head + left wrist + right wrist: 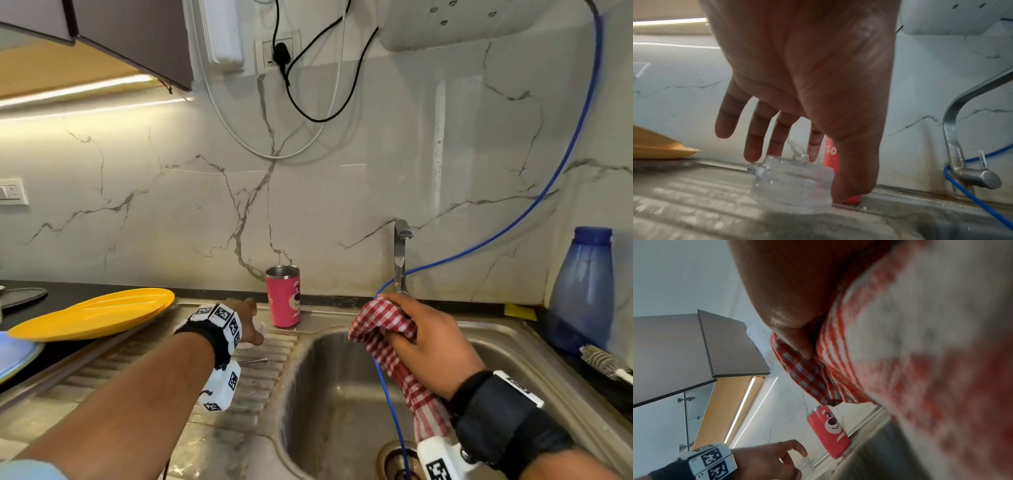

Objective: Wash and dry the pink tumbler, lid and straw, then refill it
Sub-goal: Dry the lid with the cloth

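Hiding most of clear lid (792, 185), left hand (247, 320) fingers spread, perhaps touching; right hand (433, 346) clutches checked cloth (383, 325).

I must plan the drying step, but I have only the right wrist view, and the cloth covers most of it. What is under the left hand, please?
Observer: A clear lid, wet, standing on the ribbed drainboard. The left hand is over it with straight fingers, not closed round it.
Operator: Thank you. Where is the straw?
Observer: A thin metal straw lies flat on the drainboard, nearer to the person than the lid.
Operator: And is the right hand above the basin?
Observer: Yes. The right hand grips the checked cloth over the sink basin.
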`<act>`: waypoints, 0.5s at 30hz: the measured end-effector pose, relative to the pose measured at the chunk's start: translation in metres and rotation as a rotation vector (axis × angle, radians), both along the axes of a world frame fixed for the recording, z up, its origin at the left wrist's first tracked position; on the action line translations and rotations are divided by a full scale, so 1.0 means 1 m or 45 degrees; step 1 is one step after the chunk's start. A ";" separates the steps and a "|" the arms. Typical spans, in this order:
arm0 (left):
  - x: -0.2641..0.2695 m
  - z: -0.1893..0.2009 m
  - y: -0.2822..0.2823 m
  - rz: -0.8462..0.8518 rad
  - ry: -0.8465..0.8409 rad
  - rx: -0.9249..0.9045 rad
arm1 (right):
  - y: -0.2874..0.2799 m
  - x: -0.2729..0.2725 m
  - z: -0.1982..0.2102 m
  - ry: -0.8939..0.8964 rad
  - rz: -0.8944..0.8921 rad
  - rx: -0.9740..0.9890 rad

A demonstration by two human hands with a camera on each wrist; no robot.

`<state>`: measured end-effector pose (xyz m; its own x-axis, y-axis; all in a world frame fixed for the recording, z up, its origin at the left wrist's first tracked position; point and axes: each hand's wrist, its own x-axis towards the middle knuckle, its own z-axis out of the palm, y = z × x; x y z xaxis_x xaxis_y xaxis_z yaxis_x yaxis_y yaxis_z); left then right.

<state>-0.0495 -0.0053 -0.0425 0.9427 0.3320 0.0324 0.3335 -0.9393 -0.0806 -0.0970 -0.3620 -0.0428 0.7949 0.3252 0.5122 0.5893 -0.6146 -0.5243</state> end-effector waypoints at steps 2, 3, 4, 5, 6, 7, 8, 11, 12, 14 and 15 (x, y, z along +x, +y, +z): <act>-0.006 0.014 -0.004 -0.026 -0.066 -0.028 | -0.001 0.001 0.001 0.007 -0.005 0.014; -0.011 0.022 -0.009 -0.049 -0.123 -0.100 | -0.002 0.003 0.001 -0.003 -0.007 0.030; -0.017 0.029 -0.015 -0.083 -0.195 -0.248 | -0.003 0.005 0.001 -0.018 -0.011 0.053; -0.023 0.035 -0.025 -0.129 -0.278 -0.476 | -0.005 0.007 0.001 -0.027 -0.019 0.082; -0.029 0.038 -0.039 -0.185 -0.369 -0.761 | -0.007 0.009 0.001 -0.029 -0.032 0.109; -0.036 0.039 -0.054 -0.214 -0.416 -1.071 | -0.008 0.010 0.001 -0.028 -0.045 0.136; -0.042 0.037 -0.069 -0.227 -0.416 -1.389 | -0.009 0.012 0.001 -0.030 -0.062 0.166; -0.047 0.025 -0.112 -0.256 -0.348 -2.257 | -0.016 0.016 0.001 -0.027 -0.121 0.258; -0.046 0.021 -0.121 -0.272 -0.336 -2.468 | -0.018 0.017 0.001 -0.015 -0.147 0.299; -0.046 0.015 -0.142 -0.303 -0.294 -2.753 | -0.022 0.022 0.003 0.001 -0.197 0.396; -0.046 0.011 -0.150 -0.354 -0.252 -2.837 | -0.023 0.023 0.004 0.003 -0.220 0.455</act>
<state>-0.0955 -0.1551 -0.0317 0.9905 -0.1368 -0.0168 0.0879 0.5334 0.8413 -0.0736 -0.3854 -0.0393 0.8237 -0.0119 0.5668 0.4914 -0.4836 -0.7243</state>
